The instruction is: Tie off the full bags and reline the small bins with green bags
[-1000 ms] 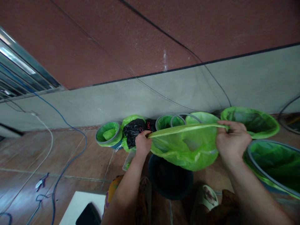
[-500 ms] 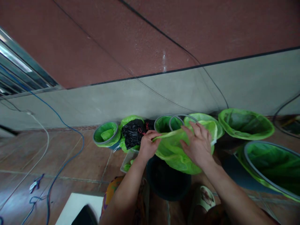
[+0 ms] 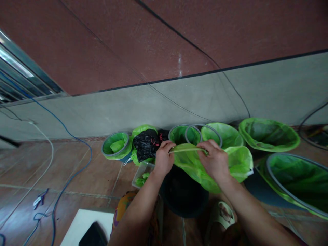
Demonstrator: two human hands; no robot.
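A thin green plastic bag is stretched between my two hands, its top edge pulled nearly straight. My left hand pinches one end of that edge, fingers closed. My right hand grips the edge farther right, also closed. The rest of the bag droops below and out to the right, past my right wrist. Beneath it, between my feet, stands a dark round bin, its inside in shadow. Just behind my hands, a loose grey ring leans across a lined bin.
Green-lined bins line the wall: one at left, one at right, a large one nearer. Black bags and a clear tub sit left. A phone lies on a white surface. A blue cable crosses the floor.
My right hand has gone from spread open against the bag to closed on its edge. The edge is straighter now, and the bag's loose part hangs farther right.
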